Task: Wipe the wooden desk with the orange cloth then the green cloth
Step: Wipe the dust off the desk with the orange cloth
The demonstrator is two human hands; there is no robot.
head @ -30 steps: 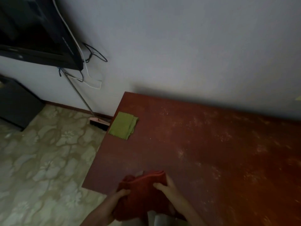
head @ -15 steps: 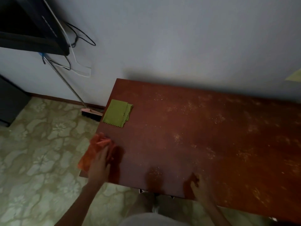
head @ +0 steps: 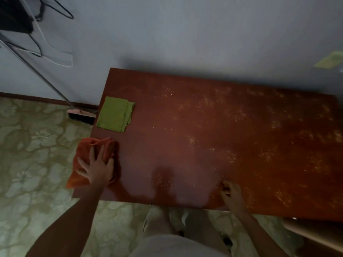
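A reddish wooden desk [head: 213, 138] stands against the wall, speckled with pale dust across its middle and right. The orange cloth [head: 84, 151] lies bunched at the desk's front left edge and partly overhangs it. My left hand [head: 96, 167] presses flat on the orange cloth, fingers spread. A folded green cloth [head: 114, 114] rests on the desk's far left corner, just beyond the orange one. My right hand [head: 231, 194] rests on the desk's front edge, fingers curled, holding nothing.
A broom [head: 81, 115] leans against the wall left of the desk, its long handle rising up left. Cables [head: 46, 52] hang from a dark screen at the top left. Patterned floor [head: 33, 164] lies to the left. A light wooden shelf [head: 311, 232] sits at bottom right.
One second ago both hands held the orange cloth at the front edge. My left hand carried it to the left edge and now presses it flat; my right hand settled on the front edge.
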